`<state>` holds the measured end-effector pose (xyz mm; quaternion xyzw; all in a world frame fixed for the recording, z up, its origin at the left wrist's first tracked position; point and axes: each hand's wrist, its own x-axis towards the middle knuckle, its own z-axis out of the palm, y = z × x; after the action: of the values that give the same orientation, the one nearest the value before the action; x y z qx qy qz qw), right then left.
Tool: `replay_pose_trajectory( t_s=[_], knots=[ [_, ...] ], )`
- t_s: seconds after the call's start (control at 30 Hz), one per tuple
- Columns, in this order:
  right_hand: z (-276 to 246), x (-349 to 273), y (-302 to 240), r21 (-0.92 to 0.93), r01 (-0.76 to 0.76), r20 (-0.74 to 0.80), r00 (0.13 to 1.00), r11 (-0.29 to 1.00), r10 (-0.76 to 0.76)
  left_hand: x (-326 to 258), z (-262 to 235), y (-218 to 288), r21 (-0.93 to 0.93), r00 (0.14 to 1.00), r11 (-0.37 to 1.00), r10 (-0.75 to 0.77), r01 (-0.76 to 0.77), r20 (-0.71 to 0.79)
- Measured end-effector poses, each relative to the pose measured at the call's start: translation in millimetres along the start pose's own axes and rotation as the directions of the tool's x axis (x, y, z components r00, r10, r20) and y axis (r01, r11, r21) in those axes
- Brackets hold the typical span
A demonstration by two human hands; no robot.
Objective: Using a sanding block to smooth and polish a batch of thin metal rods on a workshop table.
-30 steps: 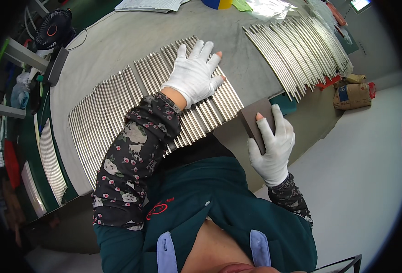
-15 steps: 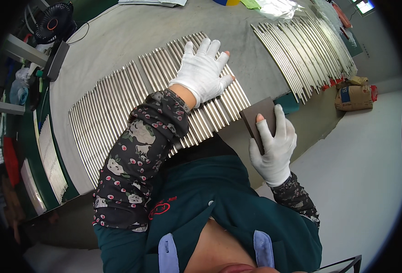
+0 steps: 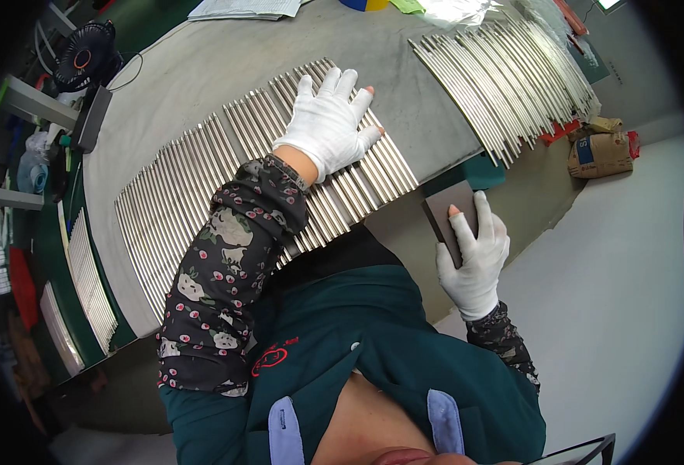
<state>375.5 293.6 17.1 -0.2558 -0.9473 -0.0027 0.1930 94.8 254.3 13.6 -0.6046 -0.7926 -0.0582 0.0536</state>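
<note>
Thin shiny metal rods [image 3: 175,186] lie side by side on the grey worktable, in a wide row before me. My left hand [image 3: 328,124], in a white glove with some bare fingertips, rests flat across the right part of that row with fingers spread. My right hand [image 3: 475,267], gloved the same way, grips a flat grey-brown rectangular block [image 3: 452,208]. It holds the block past the table's near edge, just right of the rod ends and apart from them. The fingers under the block are hidden.
Another bundle of metal rods [image 3: 508,89] lies at the right, its near ends by the table edge. A small black fan [image 3: 84,58] stands at the far left, papers [image 3: 245,8] at the back. A brown sack [image 3: 601,155] sits beyond the table's right side.
My right hand has drawn the block slightly right and away from the rod ends. My left hand stays on the rods, and the whole view has shifted a little.
</note>
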Motion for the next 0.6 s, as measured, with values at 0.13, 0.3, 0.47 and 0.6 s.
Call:
replay_pose_trajectory(
  t_s=[0.13, 0.3, 0.47, 0.6],
  knots=[
    [-3, 15, 0, 0.015, 0.005, -0.104, 0.995, 1.0, -0.003, 2, 3, 2, 0.003, 1.0, 1.0, -0.001, 0.001, 0.004],
    [-1, 34, -11, 0.078, 0.061, -0.106, 0.993, 0.995, -0.053, 7, 5, 5, 0.016, 1.0, 1.0, 0.003, -0.003, -0.007],
    [10, 63, -24, -0.021, 0.061, -0.059, 0.996, 0.998, -0.062, 8, 7, 7, 0.019, 0.998, 1.0, 0.013, -0.012, -0.059],
    [-2, 32, -9, 0.016, 0.109, -0.015, 0.994, 0.994, -0.109, 9, 7, 3, 0.021, 1.0, 1.0, -0.008, 0.008, -0.015]
  ],
)
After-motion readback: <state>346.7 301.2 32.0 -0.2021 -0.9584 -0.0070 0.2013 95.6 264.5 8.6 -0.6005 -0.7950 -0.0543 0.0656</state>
